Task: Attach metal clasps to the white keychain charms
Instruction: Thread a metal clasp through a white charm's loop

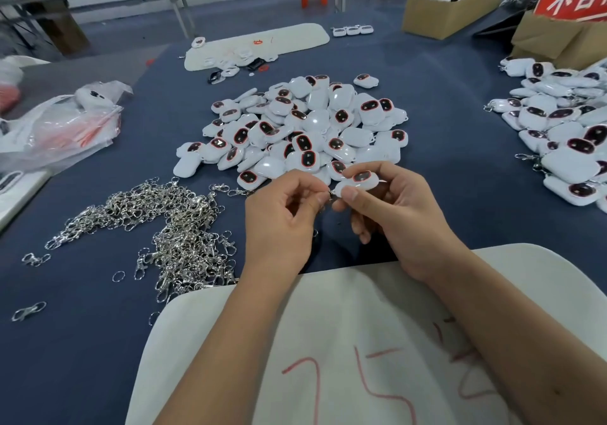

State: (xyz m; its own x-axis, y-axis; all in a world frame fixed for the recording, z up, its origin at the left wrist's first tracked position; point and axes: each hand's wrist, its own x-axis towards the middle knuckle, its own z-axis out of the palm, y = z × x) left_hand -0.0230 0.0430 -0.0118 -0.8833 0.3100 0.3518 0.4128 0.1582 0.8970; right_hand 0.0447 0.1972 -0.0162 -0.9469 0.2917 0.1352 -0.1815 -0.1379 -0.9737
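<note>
Both hands meet above the near edge of the blue surface (pixel 98 342), just over a white board (pixel 328 342) marked with red strokes. The right hand (pixel 397 214) pinches a white keychain charm (pixel 359 184) between thumb and forefinger, its dark red-rimmed window facing up. The left hand (pixel 282 214) has its fingers curled, thumb and forefinger nipping a small metal clasp (pixel 332 194) right at the charm's left end; the clasp is mostly hidden by the fingertips, so whether it is already hooked through the charm cannot be told. Just beyond the hands lies a heap of loose charms (pixel 295 129), white shells piled with windows facing various ways. To the left of the hands a tangle of silver clasps (pixel 170 224) spreads over the surface, with a few single ones scattered near the left edge. At the far right sits another pile of charms (pixel 565 129), some with clasps showing at their edges. A crumpled plastic bag (pixel 62 129) rests at the left, and cardboard boxes (pixel 453 7) stand at the back right.
</note>
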